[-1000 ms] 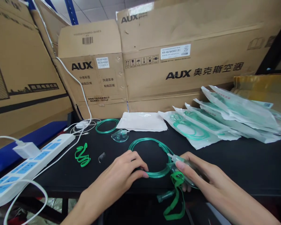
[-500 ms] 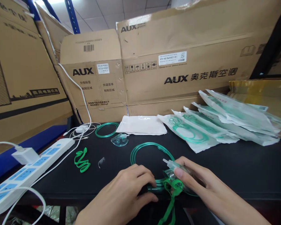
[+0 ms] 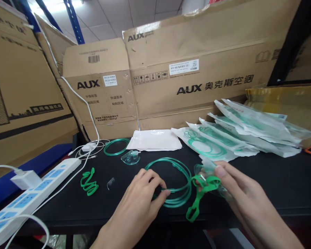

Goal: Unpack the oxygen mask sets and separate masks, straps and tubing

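Observation:
My left hand (image 3: 142, 197) pinches the near side of a coiled green tube (image 3: 174, 165) that lies on the black table (image 3: 274, 180). My right hand (image 3: 235, 188) holds a clear plastic mask (image 3: 206, 168) just above the table, to the right of the coil. The mask's green elastic strap (image 3: 198, 200) hangs down from it toward the table's front edge. The tube runs from the coil toward the mask.
A second clear mask (image 3: 130, 157) and small green coil (image 3: 116, 146) lie further back, beside a flat white pouch (image 3: 155, 140). Several sealed packs (image 3: 238, 138) pile at the right. A loose green strap (image 3: 88, 181), white power strip (image 3: 28, 199) and cables sit left. Cardboard boxes (image 3: 197, 69) wall the back.
My right hand has lifted the mask up and to the right, away from the front edge. My left hand shifted along the coil and now pinches the tube.

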The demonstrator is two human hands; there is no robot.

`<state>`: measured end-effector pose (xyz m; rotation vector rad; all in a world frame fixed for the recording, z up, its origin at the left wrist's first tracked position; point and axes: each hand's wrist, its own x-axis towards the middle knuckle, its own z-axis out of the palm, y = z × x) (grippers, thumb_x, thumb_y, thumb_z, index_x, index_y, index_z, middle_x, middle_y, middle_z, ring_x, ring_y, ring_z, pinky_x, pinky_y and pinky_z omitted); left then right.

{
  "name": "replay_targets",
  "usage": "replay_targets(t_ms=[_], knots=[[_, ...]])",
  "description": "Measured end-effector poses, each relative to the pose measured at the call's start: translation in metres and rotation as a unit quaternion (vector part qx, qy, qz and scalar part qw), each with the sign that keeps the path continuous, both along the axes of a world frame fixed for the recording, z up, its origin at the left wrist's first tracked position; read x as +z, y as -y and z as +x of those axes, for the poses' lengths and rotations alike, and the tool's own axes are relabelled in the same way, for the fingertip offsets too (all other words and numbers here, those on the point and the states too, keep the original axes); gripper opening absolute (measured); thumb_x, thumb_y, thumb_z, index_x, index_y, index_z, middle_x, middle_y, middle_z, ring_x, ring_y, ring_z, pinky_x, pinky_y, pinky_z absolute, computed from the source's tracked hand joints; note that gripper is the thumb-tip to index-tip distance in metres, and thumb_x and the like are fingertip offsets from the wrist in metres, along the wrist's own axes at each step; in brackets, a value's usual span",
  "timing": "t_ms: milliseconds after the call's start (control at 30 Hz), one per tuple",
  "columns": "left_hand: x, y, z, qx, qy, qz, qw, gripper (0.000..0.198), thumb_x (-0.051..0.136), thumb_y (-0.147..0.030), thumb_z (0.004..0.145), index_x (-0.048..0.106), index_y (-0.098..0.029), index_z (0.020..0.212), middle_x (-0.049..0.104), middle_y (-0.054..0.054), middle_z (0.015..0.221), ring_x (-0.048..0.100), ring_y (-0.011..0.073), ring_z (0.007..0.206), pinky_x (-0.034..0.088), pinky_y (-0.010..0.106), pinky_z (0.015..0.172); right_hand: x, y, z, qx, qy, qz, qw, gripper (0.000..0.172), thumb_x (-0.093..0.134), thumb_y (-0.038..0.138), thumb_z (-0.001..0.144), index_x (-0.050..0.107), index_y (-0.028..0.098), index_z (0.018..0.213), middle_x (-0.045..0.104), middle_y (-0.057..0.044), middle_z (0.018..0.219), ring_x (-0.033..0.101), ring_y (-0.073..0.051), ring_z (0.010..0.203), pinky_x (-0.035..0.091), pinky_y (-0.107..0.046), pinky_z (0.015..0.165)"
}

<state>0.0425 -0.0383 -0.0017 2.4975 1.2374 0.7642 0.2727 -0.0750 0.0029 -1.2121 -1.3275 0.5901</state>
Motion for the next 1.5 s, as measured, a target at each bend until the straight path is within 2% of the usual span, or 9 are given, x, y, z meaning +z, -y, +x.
replay_targets(t_ms=[200,333,633,800,967,1133,1300,1400,1500], knots=[[-0.003,0.001,-0.004,0.009,-0.027,-0.032,0.999,0.004,0.06,-0.021,0.094,0.062,-0.023,0.091,0.063,-0.002,0.09,0.06,0.0178,0.087,0.044,0.034,0.089,0.0,-0.002,-0.006,0.118,0.036,-0.087,0.989,0.035,0.056,0.056,0.092,0.062,0.023,0.08,0.061,0.001,0.069,0.06,-0.016,0.064,0.05,-0.022,0.061],[0.003,0.003,0.003,0.021,-0.037,-0.056,0.998,0.009,0.062,-0.016,0.088,0.062,-0.022,0.093,0.062,-0.002,0.088,0.059,0.0177,0.084,0.044,0.033,0.087,-0.001,0.001,-0.021,0.142,0.096,-0.102,0.98,0.03,0.062,0.054,0.087,0.068,0.024,0.083,0.068,0.001,0.071,0.064,-0.018,0.067,0.05,-0.023,0.059],[0.015,-0.001,-0.009,-0.037,-0.082,-0.078,0.993,0.014,0.062,-0.015,0.084,0.06,-0.026,0.092,0.06,-0.005,0.083,0.057,0.015,0.082,0.044,0.026,0.078,-0.018,-0.013,-0.02,0.046,0.204,-0.087,0.974,0.027,0.064,0.053,0.084,0.071,0.03,0.096,0.076,0.0,0.083,0.069,-0.022,0.07,0.052,-0.026,0.061],[0.009,0.001,-0.001,-0.103,-0.057,-0.076,0.99,0.006,0.063,-0.025,0.093,0.064,-0.027,0.099,0.065,-0.004,0.093,0.062,0.0145,0.093,0.046,0.026,0.091,-0.02,-0.021,-0.023,0.045,0.207,-0.07,0.975,0.028,0.055,0.055,0.09,0.067,0.029,0.095,0.076,-0.001,0.085,0.071,-0.024,0.08,0.053,-0.028,0.072],[0.01,-0.006,0.004,-0.151,-0.042,-0.029,0.987,0.024,0.044,-0.023,0.105,0.064,-0.03,0.115,0.066,-0.002,0.112,0.06,0.0144,0.108,0.043,0.029,0.105,-0.021,-0.026,-0.02,0.045,0.165,-0.072,0.983,0.036,0.048,0.06,0.093,0.06,0.027,0.101,0.074,-0.002,0.088,0.07,-0.023,0.084,0.051,-0.029,0.075],[0.01,-0.021,0.002,-0.115,-0.108,0.037,0.987,0.017,0.051,-0.031,0.102,0.063,-0.03,0.115,0.058,0.0,0.127,0.055,0.0208,0.115,0.04,0.044,0.109,-0.021,-0.025,-0.01,-0.021,0.093,-0.052,0.994,0.039,0.055,0.063,0.089,0.06,0.026,0.1,0.072,-0.001,0.092,0.066,-0.02,0.083,0.049,-0.025,0.066],[0.01,-0.035,-0.002,-0.027,-0.167,0.077,0.983,0.018,0.044,-0.023,0.104,0.062,-0.021,0.103,0.063,0.002,0.109,0.061,0.0202,0.098,0.047,0.039,0.091,-0.019,-0.025,-0.011,-0.013,0.055,-0.042,0.998,0.034,0.062,0.058,0.087,0.063,0.026,0.097,0.069,0.001,0.085,0.064,-0.018,0.078,0.05,-0.024,0.07],[0.011,-0.041,-0.009,0.061,-0.185,0.075,0.978,0.02,0.041,-0.02,0.104,0.061,-0.019,0.101,0.062,0.005,0.104,0.061,0.0212,0.092,0.047,0.034,0.079,-0.012,-0.02,-0.015,0.022,0.071,-0.06,0.995,0.035,0.06,0.058,0.088,0.064,0.024,0.097,0.071,-0.001,0.087,0.066,-0.02,0.079,0.051,-0.025,0.067],[0.012,-0.045,-0.018,0.115,-0.182,0.051,0.975,0.021,0.04,-0.022,0.104,0.06,-0.018,0.098,0.061,0.005,0.099,0.061,0.0205,0.083,0.044,0.031,0.069,-0.004,-0.011,-0.019,0.116,0.109,-0.091,0.983,0.032,0.059,0.054,0.089,0.068,0.024,0.095,0.072,-0.001,0.084,0.068,-0.021,0.078,0.053,-0.027,0.066]])
